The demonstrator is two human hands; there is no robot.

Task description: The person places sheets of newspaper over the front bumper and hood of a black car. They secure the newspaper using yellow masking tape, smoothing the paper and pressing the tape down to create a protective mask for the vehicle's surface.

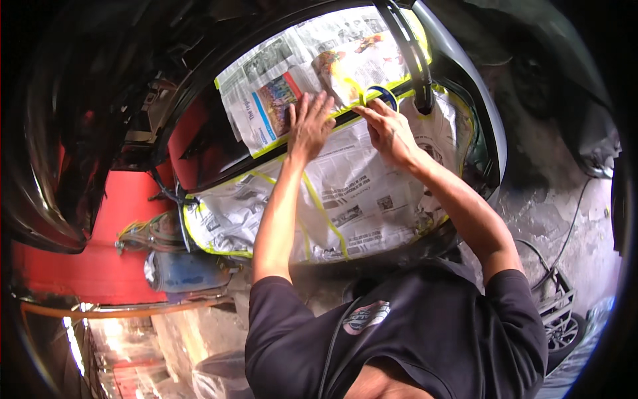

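Observation:
My left hand lies with its fingers apart on the lower edge of a newspaper sheet, which covers the window area of a dark car door. Just right of it, my right hand grips a roll of yellow masking tape with a dark blue inner ring. A loose yellow bit shows beside the roll, over the newspaper. Below both hands, more newspaper covers the inner door panel, edged and crossed with yellow tape. My right palm and some fingertips are hidden.
A black strap-like frame piece crosses the paper at upper right. At left are a red panel, loose wires and a blue container. A wheel and a dark cable lie at lower right.

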